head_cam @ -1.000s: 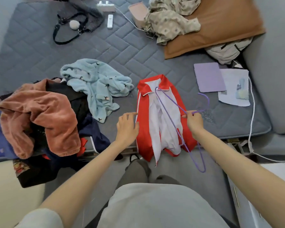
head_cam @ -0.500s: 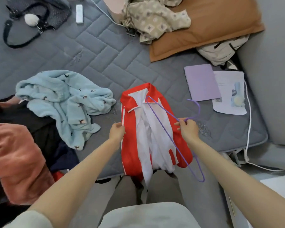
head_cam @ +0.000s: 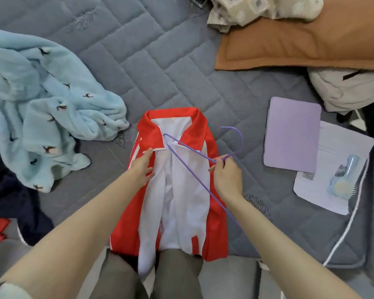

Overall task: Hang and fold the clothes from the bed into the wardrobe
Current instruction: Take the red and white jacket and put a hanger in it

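A red jacket (head_cam: 212, 152) with white lining lies open on the grey quilted bed (head_cam: 151, 67), collar away from me and hem hanging over the bed's edge. My left hand (head_cam: 141, 168) pinches the jacket's left front edge just below the collar. At the neck of a thin purple hanger (head_cam: 189, 169), my right hand (head_cam: 227, 176) grips the wire. The hanger lies slanted across the lining, one shoulder tip poking in under the collar and its hook curving up to the right.
A light blue fleece garment (head_cam: 41, 108) lies crumpled at left, above dark clothes (head_cam: 7, 197). To the right are a purple tablet case (head_cam: 292, 134), a paper with a hairbrush (head_cam: 339, 186) and a white cable (head_cam: 352, 214). A brown pillow (head_cam: 300, 42) and patterned cloth (head_cam: 253, 9) lie at the back.
The view has moved closer to the jacket. My left hand has moved up the jacket's left edge toward the collar. The hanger's tip now sits under the collar.
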